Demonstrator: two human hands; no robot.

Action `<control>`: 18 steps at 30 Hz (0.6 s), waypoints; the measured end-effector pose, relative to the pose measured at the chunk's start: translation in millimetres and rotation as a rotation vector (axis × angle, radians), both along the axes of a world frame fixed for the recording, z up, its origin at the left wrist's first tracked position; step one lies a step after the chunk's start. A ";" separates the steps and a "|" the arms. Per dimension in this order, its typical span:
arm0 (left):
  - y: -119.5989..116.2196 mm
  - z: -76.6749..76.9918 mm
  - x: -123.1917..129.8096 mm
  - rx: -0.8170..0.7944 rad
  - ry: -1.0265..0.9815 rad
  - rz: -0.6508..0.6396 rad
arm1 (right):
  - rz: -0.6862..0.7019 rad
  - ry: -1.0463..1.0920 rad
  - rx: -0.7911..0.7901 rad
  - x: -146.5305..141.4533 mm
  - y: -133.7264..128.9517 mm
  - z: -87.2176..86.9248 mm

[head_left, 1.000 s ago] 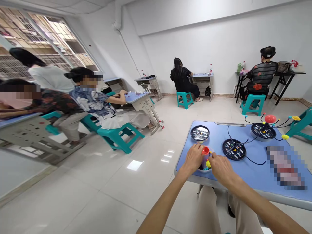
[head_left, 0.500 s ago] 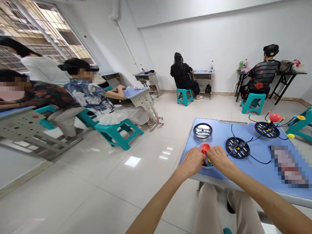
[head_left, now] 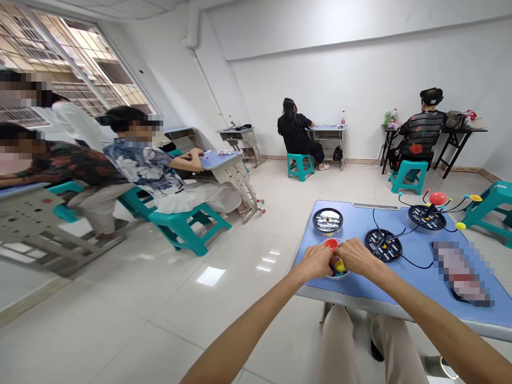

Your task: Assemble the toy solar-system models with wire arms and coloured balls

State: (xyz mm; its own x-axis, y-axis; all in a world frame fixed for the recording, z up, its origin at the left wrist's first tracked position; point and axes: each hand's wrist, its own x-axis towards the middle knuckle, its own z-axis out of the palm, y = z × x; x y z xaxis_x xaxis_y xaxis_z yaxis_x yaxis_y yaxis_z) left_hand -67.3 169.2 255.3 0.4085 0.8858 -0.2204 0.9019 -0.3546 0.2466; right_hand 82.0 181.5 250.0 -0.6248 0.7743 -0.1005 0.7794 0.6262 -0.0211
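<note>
Both my hands meet over a round white bowl [head_left: 341, 277] near the left front of the blue desk. My left hand [head_left: 318, 261] is closed, its fingertips against red plastic at the bowl. Beside it, my right hand [head_left: 355, 256] is closed too; what its fingers grip is hidden. A red half-sphere [head_left: 331, 244] shows just beyond the fingertips. Below them, a yellow ball [head_left: 340, 265] lies in the bowl among small dark and blue parts. Behind the bowl sits a round black base [head_left: 328, 221] with a shiny disc. To the right lies a printed black disc [head_left: 383, 245] with curved black rods.
A planet model [head_left: 427, 217] with a red ball and coloured balls on rods stands at the desk's [head_left: 404, 292] back right. A blurred-out flat object [head_left: 464, 274] lies at right. Other people sit at desks to the left and back; a green stool [head_left: 488, 213] stands at right.
The view has shifted slightly, so the desk appears a little lower and further left. My hands stay together at the bowl, and the yellow ball shows more plainly between them.
</note>
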 end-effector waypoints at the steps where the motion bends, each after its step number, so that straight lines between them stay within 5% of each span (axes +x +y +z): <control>1: 0.1 -0.9 -0.2 0.006 0.002 0.005 | -0.017 0.018 0.003 0.4 -0.3 3.0; 12: -0.1 -9.1 3.6 0.030 0.016 0.038 | -0.267 0.431 0.003 9.1 -15.4 48.3; 18: 2.5 -12.2 3.2 0.025 -0.014 0.095 | -0.400 1.328 -0.302 32.9 -37.3 51.1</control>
State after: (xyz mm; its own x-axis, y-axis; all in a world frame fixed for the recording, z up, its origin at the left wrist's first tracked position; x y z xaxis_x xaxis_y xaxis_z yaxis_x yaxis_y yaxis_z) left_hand -64.1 171.6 243.1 0.3253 0.9258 -0.1927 0.9284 -0.2739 0.2512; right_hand 115.0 144.2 301.0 -0.1312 0.9734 0.1880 0.1955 0.2113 -0.9577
